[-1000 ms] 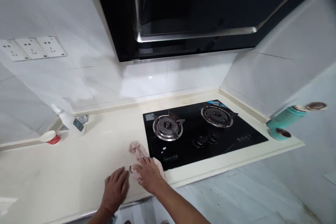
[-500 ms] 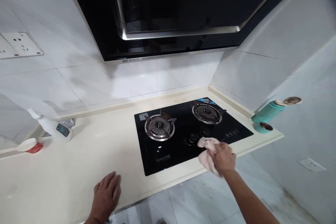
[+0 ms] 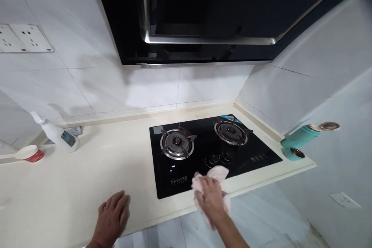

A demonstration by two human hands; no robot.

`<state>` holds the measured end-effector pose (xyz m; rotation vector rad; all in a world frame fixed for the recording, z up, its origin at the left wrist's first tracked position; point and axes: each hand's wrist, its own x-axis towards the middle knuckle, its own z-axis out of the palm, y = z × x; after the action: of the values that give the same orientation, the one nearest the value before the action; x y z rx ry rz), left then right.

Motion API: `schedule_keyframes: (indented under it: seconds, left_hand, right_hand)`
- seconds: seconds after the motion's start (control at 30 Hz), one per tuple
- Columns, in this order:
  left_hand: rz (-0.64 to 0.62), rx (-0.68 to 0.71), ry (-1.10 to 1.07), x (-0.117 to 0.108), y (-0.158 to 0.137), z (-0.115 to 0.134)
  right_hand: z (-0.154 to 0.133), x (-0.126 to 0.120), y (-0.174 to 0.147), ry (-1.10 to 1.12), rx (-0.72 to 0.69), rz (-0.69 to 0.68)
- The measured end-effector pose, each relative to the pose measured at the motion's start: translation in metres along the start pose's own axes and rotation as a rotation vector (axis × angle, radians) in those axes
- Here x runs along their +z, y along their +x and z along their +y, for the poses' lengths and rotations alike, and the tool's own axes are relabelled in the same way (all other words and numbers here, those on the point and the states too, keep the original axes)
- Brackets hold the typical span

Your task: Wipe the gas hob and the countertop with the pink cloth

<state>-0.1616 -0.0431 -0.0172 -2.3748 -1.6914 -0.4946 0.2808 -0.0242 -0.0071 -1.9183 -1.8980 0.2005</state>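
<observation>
Right hand (image 3: pixel 211 198) clamps a crumpled pink cloth (image 3: pixel 215 173) on the glossy black hob (image 3: pixel 255 151); left hand (image 3: pixel 112 217) lies flat, fingers spread, on the smooth cream tabletop (image 3: pixel 72 186).

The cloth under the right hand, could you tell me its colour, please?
Pale pink; the cloth shows best in the head view.

We see bright, even daylight on white tiles (image 3: pixel 95 85), soft shadows left of the hood (image 3: pixel 221 11), small glare spots on the hob (image 3: pixel 212 151) glass, and edges that bend and smear (right side worst).
</observation>
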Motion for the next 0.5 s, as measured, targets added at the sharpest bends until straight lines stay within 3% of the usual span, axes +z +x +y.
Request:
schedule_keyframes:
  seconds: [0.1,0.2,0.27,0.33,0.43,0.5]
  left_hand:
    - [0.012,0.009,0.001,0.001,-0.002,-0.002]
    - [0.013,0.017,0.010,0.002,-0.003,-0.004]
    - [0.011,0.020,0.017,0.002,-0.004,-0.004]
    - [0.010,0.021,0.019,0.002,-0.004,-0.004]
    - [-0.008,0.013,0.011,0.002,-0.004,-0.004]
    - [-0.023,0.003,0.009,0.002,-0.005,-0.005]
  right_hand:
    - [-0.033,0.006,0.001,0.338,-0.098,0.000]
    - [-0.025,-0.015,0.032,0.559,0.107,0.179]
    - [-0.005,-0.037,0.068,0.530,0.190,0.312]
    - [0.015,-0.057,0.111,0.386,0.176,0.369]
    - [0.037,-0.072,0.183,0.201,0.143,0.329]
    - [0.045,-0.069,0.227,0.115,0.126,0.256]
